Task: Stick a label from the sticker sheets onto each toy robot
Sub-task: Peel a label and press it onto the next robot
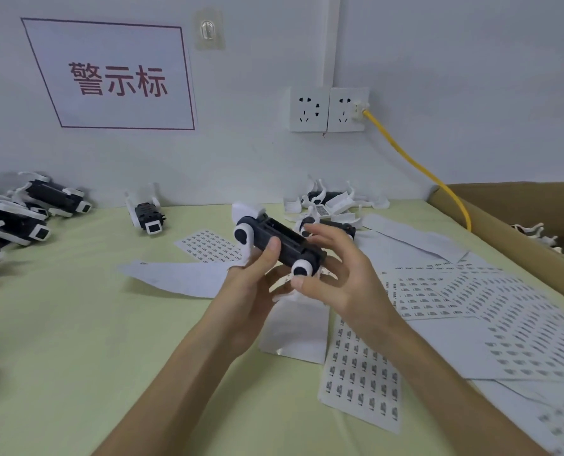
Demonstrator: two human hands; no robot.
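Robot (280,245) at centre, gripped by left hand (254,284) and right hand (336,278); unlabelled as far as shows. Pile (21,218) far left: labelled or not, cannot tell. Sheets (438,297) lower right mostly full.

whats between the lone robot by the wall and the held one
A sticker sheet on the table, between lone robot and held robot, in the head view.

Setting: small factory labelling station. Evidence:
- Red-bordered wall sign (109,77) reading 警示标, far left.
- Batch pile of identical toy robots (17,222) on the pale green tabletop (60,324), far left.
- Many sticker sheets (438,291) spread at right.
- Cardboard carton (520,199) at the right edge, holding more units.
- Wall sockets (328,108) with a yellow cable (382,127).
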